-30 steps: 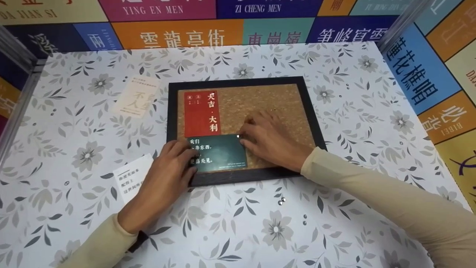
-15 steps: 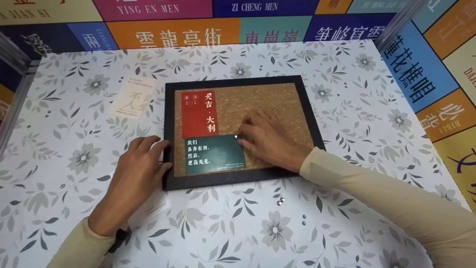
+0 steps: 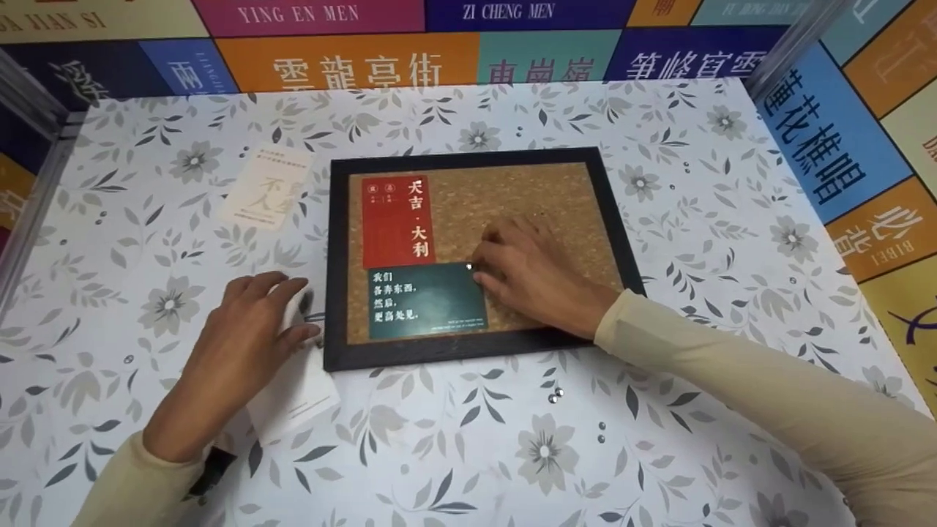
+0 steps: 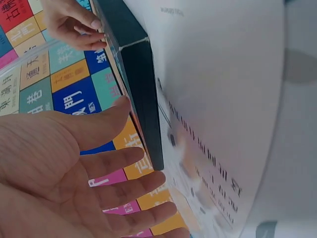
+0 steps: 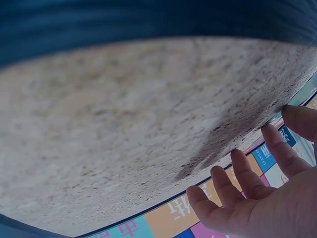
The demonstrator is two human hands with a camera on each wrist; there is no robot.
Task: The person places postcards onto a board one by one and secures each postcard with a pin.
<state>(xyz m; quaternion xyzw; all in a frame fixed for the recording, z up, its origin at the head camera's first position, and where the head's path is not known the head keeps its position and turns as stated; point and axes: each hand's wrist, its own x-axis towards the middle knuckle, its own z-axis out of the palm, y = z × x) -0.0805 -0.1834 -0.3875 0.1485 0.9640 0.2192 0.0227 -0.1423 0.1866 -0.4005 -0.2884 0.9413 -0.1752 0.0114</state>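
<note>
A black-framed cork board (image 3: 523, 190) lies on the table. A red card (image 3: 392, 227) and, below it, a dark green card (image 3: 432, 307) rest on the cork, both with white writing. At the green card's upper right corner is a small shiny silver pin head (image 3: 469, 267). Right beside it, my right hand (image 3: 538, 274) rests on the board, fingertips against the card's edge, fingers gently bent. My left hand (image 3: 241, 337) hovers left of the frame over a white card (image 3: 300, 402), which it partly hides. In the left wrist view its fingers (image 4: 133, 191) are extended, holding nothing.
A cream card (image 3: 267, 187) with Chinese writing lies left of the board on the white floral tablecloth (image 3: 446, 461). Colourful panels (image 3: 351, 66) with Chinese lettering stand behind the table and along its sides.
My left hand has left the green card, passing over the frame's left edge to the white card, whose visible part now lies nearer the frame. My right hand stays in place.
</note>
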